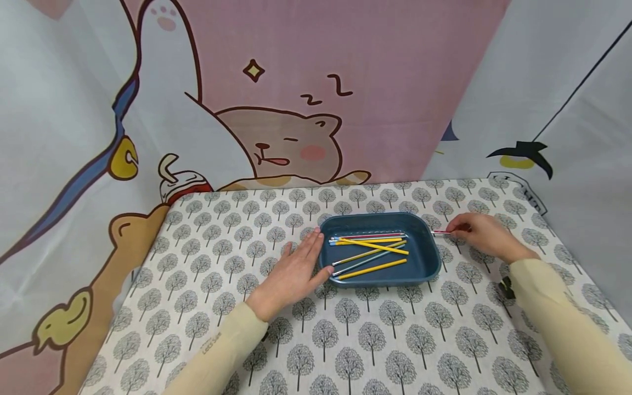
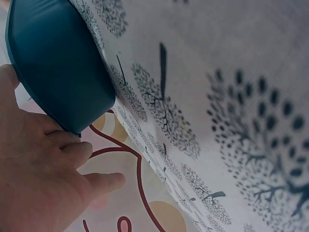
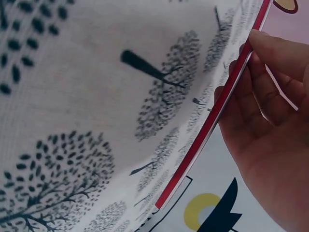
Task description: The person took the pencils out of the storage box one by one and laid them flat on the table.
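In the head view a dark blue plastic tray (image 1: 380, 283) holds several pencils, most of them yellow (image 1: 372, 269), with a greenish-grey one (image 1: 365, 262) and a red one (image 1: 365, 236) among them. My left hand (image 1: 291, 274) rests against the tray's left end with fingers stretched out, the thumb at the near-left corner of the rim. At the other end, just right of the tray, my right hand (image 1: 476, 233) pinches a red and white pencil (image 3: 207, 123) between thumb and fingertips. Its far tip overlaps the tray's right rim in the head view.
A white cloth printed with grey trees (image 1: 222, 274) covers the table. Behind it and along both sides hang cartoon-printed curtains (image 1: 395, 82), which meet the table's back edge.
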`<control>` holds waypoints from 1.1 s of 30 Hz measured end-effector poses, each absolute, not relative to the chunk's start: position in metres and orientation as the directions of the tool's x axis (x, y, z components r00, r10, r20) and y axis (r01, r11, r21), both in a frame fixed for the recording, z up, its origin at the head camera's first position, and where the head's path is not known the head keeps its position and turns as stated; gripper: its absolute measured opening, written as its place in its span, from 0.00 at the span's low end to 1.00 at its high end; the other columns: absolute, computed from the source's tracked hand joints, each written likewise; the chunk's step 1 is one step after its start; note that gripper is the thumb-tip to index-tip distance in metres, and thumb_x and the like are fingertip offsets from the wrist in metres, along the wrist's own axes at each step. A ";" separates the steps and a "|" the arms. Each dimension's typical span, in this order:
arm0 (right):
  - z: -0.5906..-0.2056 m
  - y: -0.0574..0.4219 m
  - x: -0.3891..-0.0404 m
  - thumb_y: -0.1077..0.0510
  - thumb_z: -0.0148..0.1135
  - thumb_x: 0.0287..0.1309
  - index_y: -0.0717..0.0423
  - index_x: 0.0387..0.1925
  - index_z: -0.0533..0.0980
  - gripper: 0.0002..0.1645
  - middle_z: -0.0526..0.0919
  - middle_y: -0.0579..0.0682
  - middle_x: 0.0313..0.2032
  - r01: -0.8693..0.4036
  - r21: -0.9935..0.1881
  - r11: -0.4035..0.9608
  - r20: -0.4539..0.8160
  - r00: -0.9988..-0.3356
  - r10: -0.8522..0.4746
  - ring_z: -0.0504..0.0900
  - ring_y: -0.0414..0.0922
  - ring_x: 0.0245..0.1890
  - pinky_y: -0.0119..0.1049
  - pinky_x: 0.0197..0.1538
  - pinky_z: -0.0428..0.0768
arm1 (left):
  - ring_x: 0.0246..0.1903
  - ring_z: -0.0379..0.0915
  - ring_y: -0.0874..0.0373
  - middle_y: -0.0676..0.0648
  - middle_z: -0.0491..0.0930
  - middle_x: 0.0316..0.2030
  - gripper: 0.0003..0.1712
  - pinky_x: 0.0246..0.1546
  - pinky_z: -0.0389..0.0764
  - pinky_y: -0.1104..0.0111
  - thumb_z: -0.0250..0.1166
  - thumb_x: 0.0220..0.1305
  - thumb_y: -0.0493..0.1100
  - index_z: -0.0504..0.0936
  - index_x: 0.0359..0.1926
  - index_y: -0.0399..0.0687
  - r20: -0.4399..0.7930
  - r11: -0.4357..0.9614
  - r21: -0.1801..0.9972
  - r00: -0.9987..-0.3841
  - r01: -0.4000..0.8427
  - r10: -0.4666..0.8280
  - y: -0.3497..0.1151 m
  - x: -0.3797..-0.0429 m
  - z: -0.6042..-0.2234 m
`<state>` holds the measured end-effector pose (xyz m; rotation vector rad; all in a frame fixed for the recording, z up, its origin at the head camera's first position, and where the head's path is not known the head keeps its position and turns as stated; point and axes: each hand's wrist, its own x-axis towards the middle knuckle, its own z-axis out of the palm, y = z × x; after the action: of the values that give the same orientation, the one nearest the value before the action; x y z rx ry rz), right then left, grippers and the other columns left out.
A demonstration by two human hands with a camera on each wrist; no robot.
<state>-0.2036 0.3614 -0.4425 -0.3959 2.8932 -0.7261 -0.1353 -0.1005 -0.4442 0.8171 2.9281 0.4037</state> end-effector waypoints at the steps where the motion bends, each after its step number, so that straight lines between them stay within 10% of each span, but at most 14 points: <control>1: -0.444 0.362 -0.204 0.63 0.68 0.66 0.59 0.43 0.85 0.05 0.87 0.50 0.38 -0.223 -0.482 0.847 -0.069 -0.955 -0.290 0.81 0.44 0.36 0.42 0.39 0.80 | 0.81 0.39 0.51 0.43 0.41 0.83 0.49 0.75 0.52 0.40 0.47 0.78 0.67 0.45 0.83 0.41 -0.002 0.823 0.272 -0.855 0.498 0.518 -0.101 -0.135 -0.444; 33: -0.460 0.365 -0.207 0.66 0.65 0.67 0.59 0.43 0.84 0.06 0.84 0.52 0.39 -0.184 -0.489 0.853 -0.119 -0.954 -0.274 0.81 0.45 0.38 0.43 0.41 0.81 | 0.80 0.42 0.46 0.43 0.39 0.83 0.49 0.75 0.52 0.40 0.43 0.79 0.68 0.43 0.83 0.41 -0.006 0.819 0.264 -0.848 0.510 0.530 -0.102 -0.136 -0.446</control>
<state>-0.2073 0.3651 -0.4599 -0.3556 2.8447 -0.7233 -0.1361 -0.1015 -0.4463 0.8369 2.9201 0.3899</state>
